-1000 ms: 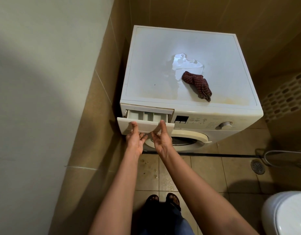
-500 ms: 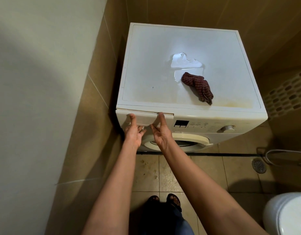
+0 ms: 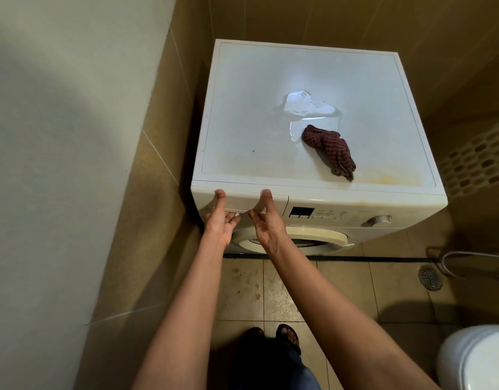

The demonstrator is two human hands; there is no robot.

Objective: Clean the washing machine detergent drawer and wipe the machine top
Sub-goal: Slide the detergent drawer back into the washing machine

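Observation:
The white washing machine's top (image 3: 251,114) is bare apart from a shiny wet patch (image 3: 307,108) and a crumpled dark red checked cloth (image 3: 331,152) towards its front right. A yellowish stain runs along the front right edge. The detergent drawer (image 3: 242,202), at the front's upper left, sits flush with the panel. My left hand (image 3: 218,220) and right hand (image 3: 266,223) are side by side on the drawer front. Each thumb presses straight up against its face, while the fingers touch its lower edge.
A display and buttons (image 3: 301,213) and a dial (image 3: 379,220) lie right of the drawer, above the round door (image 3: 313,237). A tiled wall stands close on the left. On the floor at right are a drain (image 3: 430,277), a metal hose (image 3: 467,257) and a white toilet (image 3: 479,358).
The drawer stood pulled out with its compartments showing; both hands have pushed it in and it is now flush. The cloth has not moved.

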